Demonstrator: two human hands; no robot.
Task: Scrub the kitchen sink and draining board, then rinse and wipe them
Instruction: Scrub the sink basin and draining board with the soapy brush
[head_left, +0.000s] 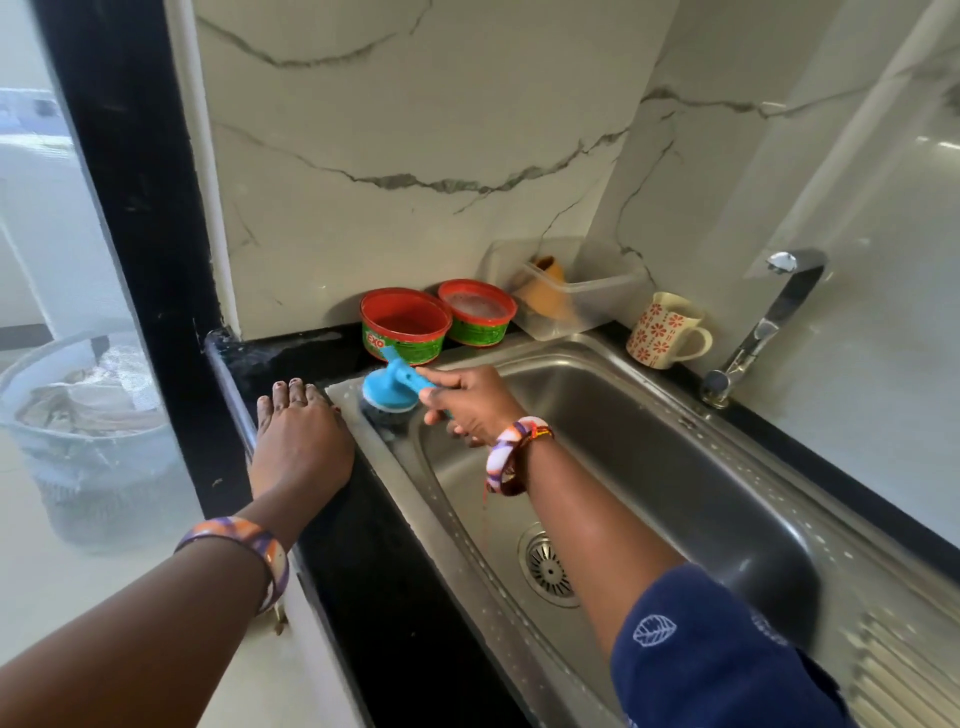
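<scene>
Right hand (467, 402): fingers wrapped round the handle of the blue scrubbing brush (389, 387), whose dark scouring pad presses on the steel rim at the sink's (649, 441) far-left corner. Left hand (298, 431): fingers straight and spread, flat on the black worktop (363, 545), bracing just left of the brush.

Risks, as judged:
- Two red-rimmed soap tubs (405, 325) stand just beyond the brush head, the nearer almost touching it. A hard forward stroke could knock one over or into the basin.
- Rim looks wet, spotted with droplets; the pad could skid off the edge and carry the knuckles into the steel.
- Bracing fingers lie close to the scouring pad; a sideways slip would scrape them.
- Patterned mug (667, 332) sits on the back ledge by the tap (763, 332), well right of the fingers, exposed during rinsing.

Surface and room: stainless basin with drain strainer (548, 566), ribbed draining board (904, 670) near the right sleeve. Marble-veined wall behind. Clear plastic box (566, 291) in the corner. Glass panel at left, a basket (78, 431) behind it.
</scene>
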